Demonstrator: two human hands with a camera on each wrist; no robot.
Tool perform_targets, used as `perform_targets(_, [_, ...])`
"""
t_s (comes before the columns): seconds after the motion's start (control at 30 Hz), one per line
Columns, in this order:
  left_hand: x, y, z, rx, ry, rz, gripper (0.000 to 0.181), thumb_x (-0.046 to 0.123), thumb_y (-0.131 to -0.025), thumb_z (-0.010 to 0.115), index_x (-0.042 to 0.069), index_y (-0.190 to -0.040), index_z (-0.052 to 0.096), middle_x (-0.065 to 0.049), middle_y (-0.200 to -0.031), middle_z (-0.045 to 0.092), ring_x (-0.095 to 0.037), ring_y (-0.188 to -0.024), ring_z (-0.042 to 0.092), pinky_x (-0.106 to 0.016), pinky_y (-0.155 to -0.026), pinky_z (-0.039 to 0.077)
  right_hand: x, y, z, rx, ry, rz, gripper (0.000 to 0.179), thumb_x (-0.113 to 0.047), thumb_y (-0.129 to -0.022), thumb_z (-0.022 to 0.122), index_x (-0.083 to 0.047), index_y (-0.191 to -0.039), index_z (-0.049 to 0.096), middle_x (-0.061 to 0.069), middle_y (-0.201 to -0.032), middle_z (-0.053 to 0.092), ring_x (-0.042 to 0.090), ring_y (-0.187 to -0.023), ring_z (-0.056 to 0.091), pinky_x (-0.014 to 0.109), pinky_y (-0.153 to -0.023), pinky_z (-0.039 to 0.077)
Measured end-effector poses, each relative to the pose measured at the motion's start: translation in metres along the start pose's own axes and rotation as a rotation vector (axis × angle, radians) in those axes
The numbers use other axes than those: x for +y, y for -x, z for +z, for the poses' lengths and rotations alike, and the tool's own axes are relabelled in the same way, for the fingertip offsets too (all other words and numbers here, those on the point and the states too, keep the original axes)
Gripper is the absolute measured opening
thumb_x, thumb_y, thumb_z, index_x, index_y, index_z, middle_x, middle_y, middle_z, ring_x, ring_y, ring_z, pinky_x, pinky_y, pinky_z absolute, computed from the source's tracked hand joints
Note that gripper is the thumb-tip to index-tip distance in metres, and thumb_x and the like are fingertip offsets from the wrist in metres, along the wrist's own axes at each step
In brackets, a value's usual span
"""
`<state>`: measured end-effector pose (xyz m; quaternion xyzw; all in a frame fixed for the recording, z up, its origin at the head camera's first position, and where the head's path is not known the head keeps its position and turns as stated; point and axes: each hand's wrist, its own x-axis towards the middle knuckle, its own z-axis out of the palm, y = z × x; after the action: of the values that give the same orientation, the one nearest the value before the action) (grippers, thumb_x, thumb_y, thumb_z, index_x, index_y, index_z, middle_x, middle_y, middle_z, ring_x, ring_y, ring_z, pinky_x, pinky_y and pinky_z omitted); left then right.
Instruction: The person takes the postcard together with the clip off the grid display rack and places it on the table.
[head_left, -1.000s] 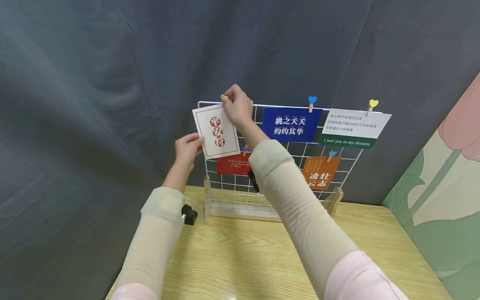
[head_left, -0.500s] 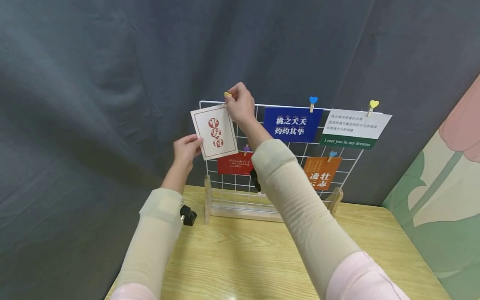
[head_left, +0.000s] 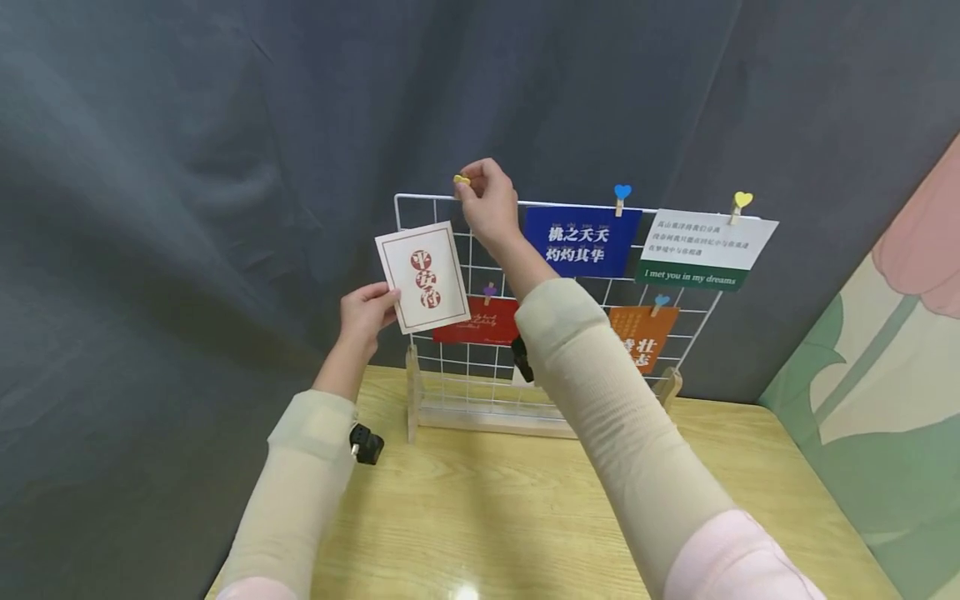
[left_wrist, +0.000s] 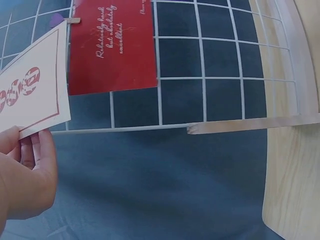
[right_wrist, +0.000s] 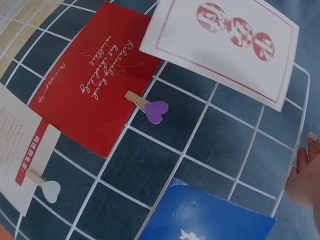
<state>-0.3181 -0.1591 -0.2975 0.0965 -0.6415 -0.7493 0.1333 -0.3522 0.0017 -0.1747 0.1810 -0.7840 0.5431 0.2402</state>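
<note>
My left hand (head_left: 363,317) pinches the left edge of a white card (head_left: 423,271) with a red border and round red characters. The card tilts in front of the upper left of a white wire grid rack (head_left: 480,254), its top below the top bar. At that bar, my right hand (head_left: 491,204) pinches a small wooden clothespin with a yellow heart (head_left: 462,180). In the right wrist view the clothespin (right_wrist: 314,140) sits at the frame's edge, apart from the card. Behind the card hangs a red card (left_wrist: 115,50) held by a purple-heart clothespin (right_wrist: 156,111).
Clipped along the rack's top are a blue card (head_left: 581,242) and a white-and-green card (head_left: 705,250). Lower right hangs an orange card (head_left: 645,333). Another white card (right_wrist: 22,150) carries a white-heart clip. The rack's wooden base (head_left: 487,419) stands on a wooden table (head_left: 465,508).
The white card has come away from the top bar, moving down and left with my left hand. My right hand has risen slightly rightward with the yellow-heart clothespin.
</note>
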Motion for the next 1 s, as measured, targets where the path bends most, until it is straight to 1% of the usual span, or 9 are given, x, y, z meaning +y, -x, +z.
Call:
perform_targets(0.2, [-0.009,0.003,-0.007,-0.007,-0.018,-0.035,0.028,0.005,-0.082,0.058,-0.005,-0.108,0.056,-0.007,-0.088,0.055,-0.013,-0.070,0.058,-0.030,-0.075,0.046,0.005,0.009,-0.007,-0.004,-0.051,-0.049,0.012,-0.007,-0.085,0.053,-0.001,-0.096,0.053,0.008,-0.090,0.061,0.013,-0.079,0.057,0.020,-0.066,0.044])
perform_targets(0.3, [-0.013,0.003,-0.010,-0.012,-0.026,-0.052,0.029,0.006,-0.081,0.059,-0.005,-0.108,0.055,-0.005,-0.085,0.055,-0.013,-0.069,0.057,-0.030,-0.075,0.046,0.011,0.015,-0.010,-0.011,-0.076,-0.051,0.013,-0.007,-0.084,0.055,0.000,-0.096,0.053,0.010,-0.088,0.061,0.014,-0.077,0.057,0.021,-0.066,0.044])
perform_targets(0.43, [-0.019,0.004,-0.013,-0.034,-0.044,-0.071,0.029,0.006,-0.082,0.059,-0.004,-0.109,0.055,-0.003,-0.083,0.055,-0.009,-0.065,0.056,-0.028,-0.072,0.047,0.019,0.026,-0.014,-0.040,-0.093,-0.036,0.016,-0.008,-0.083,0.057,0.000,-0.096,0.053,0.011,-0.087,0.062,0.014,-0.077,0.057,0.021,-0.069,0.044])
perform_targets(0.63, [-0.030,0.008,-0.019,-0.071,-0.049,-0.095,0.031,0.006,-0.082,0.058,-0.006,-0.110,0.053,-0.001,-0.078,0.055,-0.008,-0.063,0.057,-0.025,-0.069,0.048,0.027,0.044,-0.017,-0.110,-0.128,-0.027,0.016,-0.009,-0.083,0.058,-0.001,-0.095,0.054,0.010,-0.084,0.061,0.020,-0.079,0.057,0.024,-0.069,0.044])
perform_targets(0.73, [-0.036,0.011,-0.022,-0.074,-0.045,-0.106,0.030,0.005,-0.082,0.057,-0.007,-0.109,0.053,0.000,-0.075,0.056,-0.008,-0.063,0.056,-0.024,-0.067,0.048,0.032,0.052,-0.019,-0.130,-0.154,-0.018,0.015,-0.008,-0.082,0.059,0.000,-0.094,0.054,0.010,-0.082,0.061,0.023,-0.079,0.058,0.025,-0.069,0.045])
perform_targets(0.83, [-0.043,0.012,-0.025,-0.081,-0.049,-0.106,0.030,0.004,-0.082,0.057,-0.008,-0.109,0.052,0.001,-0.072,0.056,-0.007,-0.063,0.056,-0.021,-0.064,0.047,0.040,0.060,-0.021,-0.137,-0.171,0.004,0.016,-0.008,-0.081,0.060,0.001,-0.093,0.054,0.011,-0.081,0.061,0.022,-0.076,0.058,0.026,-0.068,0.046])
perform_targets(0.97, [-0.051,0.013,-0.029,-0.083,-0.043,-0.108,0.030,0.002,-0.082,0.057,-0.010,-0.109,0.051,0.001,-0.071,0.056,-0.007,-0.063,0.056,-0.021,-0.063,0.048,0.053,0.072,-0.024,-0.146,-0.224,0.041,0.016,-0.006,-0.081,0.060,0.003,-0.092,0.055,0.016,-0.080,0.060,0.026,-0.071,0.057,0.035,-0.069,0.048])
perform_targets(1.0, [-0.053,0.013,-0.029,-0.081,-0.043,-0.111,0.030,0.002,-0.082,0.057,-0.010,-0.109,0.051,0.001,-0.071,0.056,-0.007,-0.062,0.057,-0.021,-0.063,0.048,0.057,0.075,-0.025,-0.146,-0.230,0.049,0.016,-0.005,-0.080,0.060,0.004,-0.092,0.055,0.017,-0.080,0.060,0.026,-0.071,0.057,0.035,-0.069,0.048])
